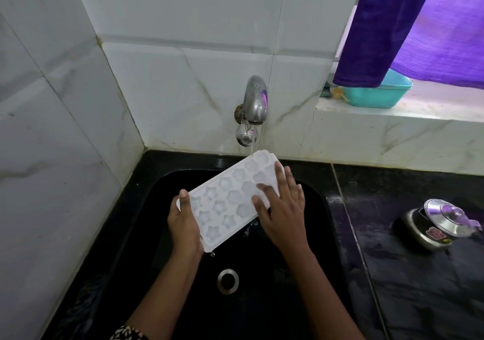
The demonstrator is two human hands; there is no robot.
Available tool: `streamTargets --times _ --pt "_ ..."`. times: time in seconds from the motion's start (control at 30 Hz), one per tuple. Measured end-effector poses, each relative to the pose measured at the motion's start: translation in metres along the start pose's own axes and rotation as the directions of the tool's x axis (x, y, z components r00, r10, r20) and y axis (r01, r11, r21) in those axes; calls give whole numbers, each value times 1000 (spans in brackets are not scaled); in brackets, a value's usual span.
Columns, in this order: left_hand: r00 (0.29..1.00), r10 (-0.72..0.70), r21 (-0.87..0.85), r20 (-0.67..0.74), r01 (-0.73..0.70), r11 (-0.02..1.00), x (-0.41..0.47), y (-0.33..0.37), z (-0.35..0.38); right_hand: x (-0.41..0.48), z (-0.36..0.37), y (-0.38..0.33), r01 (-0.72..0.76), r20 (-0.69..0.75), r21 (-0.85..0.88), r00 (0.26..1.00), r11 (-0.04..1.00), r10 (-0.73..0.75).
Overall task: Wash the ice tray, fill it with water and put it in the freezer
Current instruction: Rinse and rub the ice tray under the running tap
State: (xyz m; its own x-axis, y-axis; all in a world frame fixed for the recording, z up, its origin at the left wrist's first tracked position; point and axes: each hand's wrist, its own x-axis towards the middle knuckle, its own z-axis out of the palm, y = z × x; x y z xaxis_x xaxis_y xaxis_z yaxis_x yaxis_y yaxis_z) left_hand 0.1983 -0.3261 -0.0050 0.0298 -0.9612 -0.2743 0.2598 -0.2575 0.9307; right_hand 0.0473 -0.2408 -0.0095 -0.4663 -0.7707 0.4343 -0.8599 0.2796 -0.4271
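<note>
- Ice tray: white, star and round cells up, tilted over the sink, far end higher, under the tap.
- left hand: grips the near short end, thumb over the rim, fingers under.
- right hand: flat, fingers straight and spread, pressing the tray's top on the right side.
- water stream: hits the far end; drips off the near corner.
- drain: below the tray.
- bench: black; steel pot, lid tilted on it.
- window ledge: teal tub, purple cloth hanging over it.
</note>
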Motion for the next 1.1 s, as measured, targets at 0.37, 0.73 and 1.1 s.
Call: streamTargets --times 0.37,0.73,1.1 --pt "1000 -4 -22 -13 4 1000 7 4 -5 -14 1 -2 67 85 13 994 998 -68" --pt "999 28 -27 -41 -29 999 8 4 -2 -2 16 -3 161 184 -137 974 977 -135" --pt "997 56 -6 -48 -56 998 7 -1 -3 -3 21 5 66 148 -102 988 993 -50"
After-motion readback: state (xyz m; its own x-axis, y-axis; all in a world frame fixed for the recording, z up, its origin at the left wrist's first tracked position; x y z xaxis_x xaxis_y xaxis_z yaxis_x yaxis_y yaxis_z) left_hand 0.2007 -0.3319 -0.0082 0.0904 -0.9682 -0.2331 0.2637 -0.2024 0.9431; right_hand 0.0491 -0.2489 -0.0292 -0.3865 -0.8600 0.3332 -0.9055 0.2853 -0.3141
